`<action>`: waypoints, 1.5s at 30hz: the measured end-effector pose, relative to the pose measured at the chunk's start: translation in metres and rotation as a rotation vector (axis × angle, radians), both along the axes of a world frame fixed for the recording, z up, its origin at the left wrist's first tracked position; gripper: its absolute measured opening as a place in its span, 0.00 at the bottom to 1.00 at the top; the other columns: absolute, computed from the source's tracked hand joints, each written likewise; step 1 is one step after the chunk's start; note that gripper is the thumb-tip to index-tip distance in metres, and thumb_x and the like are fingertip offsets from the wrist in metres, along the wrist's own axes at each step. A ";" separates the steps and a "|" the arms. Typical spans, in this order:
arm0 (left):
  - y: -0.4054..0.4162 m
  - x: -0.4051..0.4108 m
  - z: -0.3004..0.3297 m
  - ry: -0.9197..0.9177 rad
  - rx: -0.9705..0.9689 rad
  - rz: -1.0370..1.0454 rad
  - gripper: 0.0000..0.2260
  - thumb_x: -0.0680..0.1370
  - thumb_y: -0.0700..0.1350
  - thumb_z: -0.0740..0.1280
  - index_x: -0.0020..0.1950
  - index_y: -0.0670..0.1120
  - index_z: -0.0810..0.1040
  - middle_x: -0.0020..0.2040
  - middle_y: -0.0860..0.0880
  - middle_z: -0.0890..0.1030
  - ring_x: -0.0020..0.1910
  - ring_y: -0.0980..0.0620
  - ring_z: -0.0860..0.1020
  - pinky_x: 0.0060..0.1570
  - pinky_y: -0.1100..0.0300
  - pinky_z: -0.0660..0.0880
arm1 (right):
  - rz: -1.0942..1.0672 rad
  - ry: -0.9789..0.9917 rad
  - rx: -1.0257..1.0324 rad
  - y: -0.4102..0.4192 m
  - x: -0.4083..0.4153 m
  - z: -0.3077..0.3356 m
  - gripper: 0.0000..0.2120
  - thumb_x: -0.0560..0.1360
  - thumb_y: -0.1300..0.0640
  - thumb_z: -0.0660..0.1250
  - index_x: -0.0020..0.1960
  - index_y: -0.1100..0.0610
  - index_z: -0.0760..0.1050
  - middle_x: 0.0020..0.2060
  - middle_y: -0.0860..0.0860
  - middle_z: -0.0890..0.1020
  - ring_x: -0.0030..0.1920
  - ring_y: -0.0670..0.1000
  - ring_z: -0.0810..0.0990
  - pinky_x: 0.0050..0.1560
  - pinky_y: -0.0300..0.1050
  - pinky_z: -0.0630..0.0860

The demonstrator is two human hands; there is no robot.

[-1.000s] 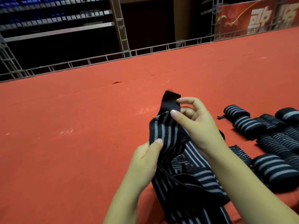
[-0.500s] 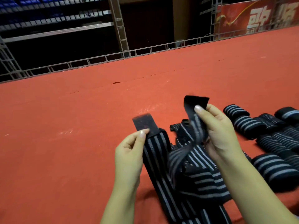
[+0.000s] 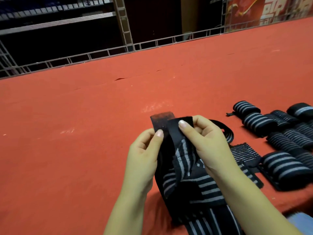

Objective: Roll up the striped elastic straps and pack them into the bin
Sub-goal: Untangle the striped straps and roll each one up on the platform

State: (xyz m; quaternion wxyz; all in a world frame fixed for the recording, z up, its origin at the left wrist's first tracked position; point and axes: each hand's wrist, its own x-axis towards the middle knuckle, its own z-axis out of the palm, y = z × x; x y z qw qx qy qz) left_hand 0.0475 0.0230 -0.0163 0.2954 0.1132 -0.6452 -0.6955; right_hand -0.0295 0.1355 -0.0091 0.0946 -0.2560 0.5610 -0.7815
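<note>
A loose black strap with grey stripes [image 3: 186,177] hangs in a tangle between my hands over the red table. My left hand [image 3: 144,153] pinches one plain black end tab, thumb on top. My right hand [image 3: 205,143] pinches the other black end tab right beside it, so the two tabs overlap slightly. The strap's slack drops toward the near table edge. Several rolled striped straps [image 3: 259,124] lie in rows at the right. No bin is in view.
A flat unrolled strap piece [image 3: 243,155] lies on the red felt table [image 3: 84,133] just right of my right wrist. A metal truss rail [image 3: 101,53] runs along the table's far edge, with dark shelving behind and a red banner [image 3: 271,11] at top right.
My hands, spread apart half a second ago with one end tab each, have come together, bringing the two black ends side by side. The rolled straps have not moved.
</note>
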 end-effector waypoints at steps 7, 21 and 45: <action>0.000 0.002 0.000 0.021 -0.154 0.041 0.06 0.79 0.37 0.68 0.43 0.41 0.82 0.39 0.46 0.85 0.37 0.53 0.80 0.37 0.59 0.76 | -0.017 0.053 0.008 -0.002 0.009 0.004 0.07 0.68 0.50 0.70 0.37 0.53 0.79 0.34 0.50 0.82 0.37 0.48 0.80 0.40 0.45 0.78; -0.004 0.009 0.008 0.022 -0.197 -0.128 0.10 0.81 0.48 0.63 0.55 0.52 0.84 0.52 0.48 0.85 0.54 0.46 0.83 0.52 0.53 0.78 | -0.009 0.150 0.048 0.001 0.010 0.005 0.04 0.73 0.61 0.72 0.40 0.54 0.80 0.34 0.47 0.82 0.37 0.46 0.81 0.42 0.42 0.78; 0.002 0.013 0.007 0.086 -0.253 0.009 0.08 0.75 0.48 0.66 0.48 0.54 0.85 0.46 0.51 0.86 0.49 0.50 0.84 0.52 0.49 0.80 | 0.000 0.131 0.042 0.002 0.013 0.003 0.05 0.73 0.57 0.72 0.39 0.54 0.78 0.33 0.46 0.80 0.37 0.46 0.79 0.42 0.44 0.76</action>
